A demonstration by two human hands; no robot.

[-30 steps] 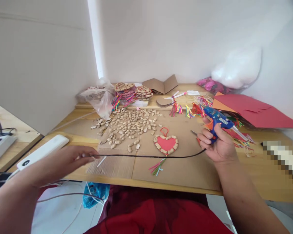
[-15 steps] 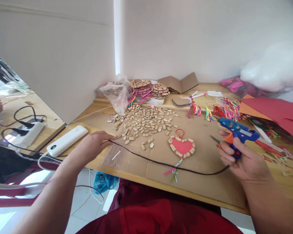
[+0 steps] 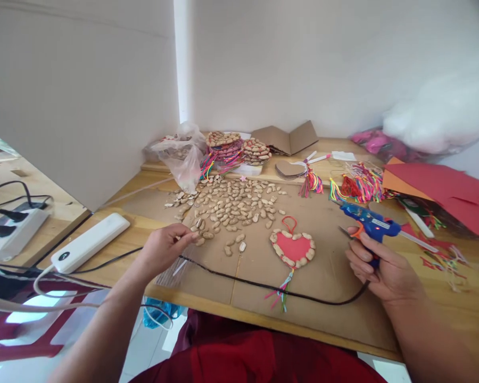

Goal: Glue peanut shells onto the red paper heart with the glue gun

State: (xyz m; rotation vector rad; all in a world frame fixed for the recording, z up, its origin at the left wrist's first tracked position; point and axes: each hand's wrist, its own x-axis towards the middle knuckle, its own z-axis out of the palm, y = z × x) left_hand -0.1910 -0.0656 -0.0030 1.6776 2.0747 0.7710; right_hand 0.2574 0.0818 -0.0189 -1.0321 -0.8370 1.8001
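My right hand [image 3: 381, 268] is wrapped round the handle of a blue glue gun [image 3: 369, 218], its nozzle pointing left. A clear glue stick [image 3: 419, 240] sticks out of its back, and a small red light glows. A dark cord [image 3: 263, 281] sags from the handle to my left hand [image 3: 168, 251]. The cord passes under that hand, whose thumb and fingers are together beside loose peanuts [image 3: 239, 205]; what they pinch, if anything, I cannot make out. Between my hands lies a red heart [image 3: 297, 248] edged with peanuts, with a red loop and a coloured tassel.
Cardboard [image 3: 303, 207] covers much of the wooden table. A white power bank [image 3: 91, 242] and power strip [image 3: 22, 229] are at left. Behind stand a plastic bag [image 3: 186, 159], stacked peanut pieces [image 3: 223, 139] and tassels [image 3: 363, 183]. Red paper [image 3: 443, 186] lies at right.
My left hand has slid off the cord towards the peanuts; the cord runs beneath it now. The glue gun stays in my right hand. The view has shifted to the right.
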